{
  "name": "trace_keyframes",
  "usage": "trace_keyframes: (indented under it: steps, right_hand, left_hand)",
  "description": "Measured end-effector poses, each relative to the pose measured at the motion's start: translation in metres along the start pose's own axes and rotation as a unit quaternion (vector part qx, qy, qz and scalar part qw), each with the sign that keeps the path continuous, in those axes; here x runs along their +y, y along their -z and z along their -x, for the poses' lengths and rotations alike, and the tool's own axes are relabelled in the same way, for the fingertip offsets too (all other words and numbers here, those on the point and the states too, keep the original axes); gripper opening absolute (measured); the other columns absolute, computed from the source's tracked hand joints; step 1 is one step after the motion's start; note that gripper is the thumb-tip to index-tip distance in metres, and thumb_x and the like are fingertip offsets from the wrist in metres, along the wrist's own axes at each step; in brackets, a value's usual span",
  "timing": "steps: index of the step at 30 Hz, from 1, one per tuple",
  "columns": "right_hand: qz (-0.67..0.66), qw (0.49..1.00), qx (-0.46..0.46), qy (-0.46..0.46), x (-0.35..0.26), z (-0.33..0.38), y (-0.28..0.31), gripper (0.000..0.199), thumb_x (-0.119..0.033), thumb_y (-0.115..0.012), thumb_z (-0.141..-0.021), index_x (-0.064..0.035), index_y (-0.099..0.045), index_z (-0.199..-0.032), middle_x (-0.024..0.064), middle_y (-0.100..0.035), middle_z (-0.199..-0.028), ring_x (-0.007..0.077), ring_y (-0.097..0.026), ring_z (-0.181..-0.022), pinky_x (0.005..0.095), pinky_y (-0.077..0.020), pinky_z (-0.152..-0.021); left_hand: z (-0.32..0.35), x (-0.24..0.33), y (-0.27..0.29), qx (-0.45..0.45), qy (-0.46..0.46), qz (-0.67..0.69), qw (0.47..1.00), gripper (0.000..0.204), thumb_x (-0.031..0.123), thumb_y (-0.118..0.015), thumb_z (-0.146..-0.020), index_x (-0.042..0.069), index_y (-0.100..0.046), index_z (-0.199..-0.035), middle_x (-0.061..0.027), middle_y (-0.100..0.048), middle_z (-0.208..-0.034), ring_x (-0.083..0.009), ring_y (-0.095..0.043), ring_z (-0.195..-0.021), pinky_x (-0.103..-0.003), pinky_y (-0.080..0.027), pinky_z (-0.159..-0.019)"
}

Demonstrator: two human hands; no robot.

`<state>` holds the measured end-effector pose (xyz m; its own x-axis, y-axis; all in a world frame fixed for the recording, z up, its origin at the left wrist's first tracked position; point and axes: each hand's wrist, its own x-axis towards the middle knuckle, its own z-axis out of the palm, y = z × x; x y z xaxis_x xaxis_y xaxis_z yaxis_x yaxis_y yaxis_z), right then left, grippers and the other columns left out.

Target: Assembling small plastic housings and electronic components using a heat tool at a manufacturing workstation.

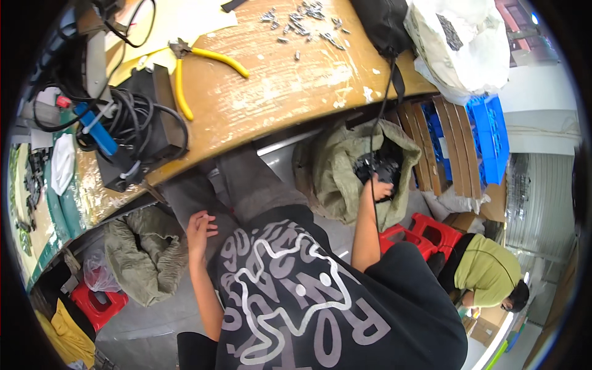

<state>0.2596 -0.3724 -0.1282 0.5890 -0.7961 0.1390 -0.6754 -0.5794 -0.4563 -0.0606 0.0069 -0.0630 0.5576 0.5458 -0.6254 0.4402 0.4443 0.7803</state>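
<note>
My right hand (382, 188) reaches into the mouth of a green woven sack (336, 166) standing right of my legs. Its fingers are curled at dark, shiny black pieces (392, 161) inside; what exactly they grip is hidden. Over my lap, my left hand (201, 231) is raised with its fingers apart and nothing in it. A black cable (383, 102) hangs from the table edge down past the sack, close to my right hand.
On the wooden table (265, 92) lie yellow-handled cutting pliers (216, 57), small metal parts (302, 21) and a coiled black cable (132, 117). Left stands another green sack (145, 253). At right are red stools (425, 234), blue crates (487, 139) and a bent-over person (487, 268).
</note>
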Motion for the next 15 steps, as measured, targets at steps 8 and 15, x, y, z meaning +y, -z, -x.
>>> trace_keyframes:
  steps: [8,15]
  right_hand:
    - [-0.348,0.820,-0.296,0.344,-0.088,0.114,0.076,0.027,0.002,-0.050,-0.078,0.0012,-0.050,-0.106,0.0138,-0.053,-0.099,0.0231,-0.052,-0.088,0.0306,-0.0404,-0.079]
    - [-0.467,0.655,-0.189,0.564,-0.252,0.163,0.165,0.025,0.008,-0.053,-0.075,-0.0005,-0.055,-0.098,0.0115,-0.055,-0.090,0.0215,-0.054,-0.075,0.0296,-0.0439,-0.070]
  left_hand:
    - [-0.010,0.011,-0.020,-0.005,-0.019,0.016,1.000,0.026,0.018,-0.047,-0.087,0.000,-0.048,-0.106,-0.0109,-0.059,-0.090,-0.0135,-0.057,-0.068,-0.025,-0.050,-0.058]
    - [-0.001,0.016,0.000,0.052,-0.047,0.034,0.997,0.024,0.016,-0.048,-0.087,0.001,-0.049,-0.105,-0.0109,-0.059,-0.088,-0.0137,-0.057,-0.068,-0.025,-0.050,-0.057]
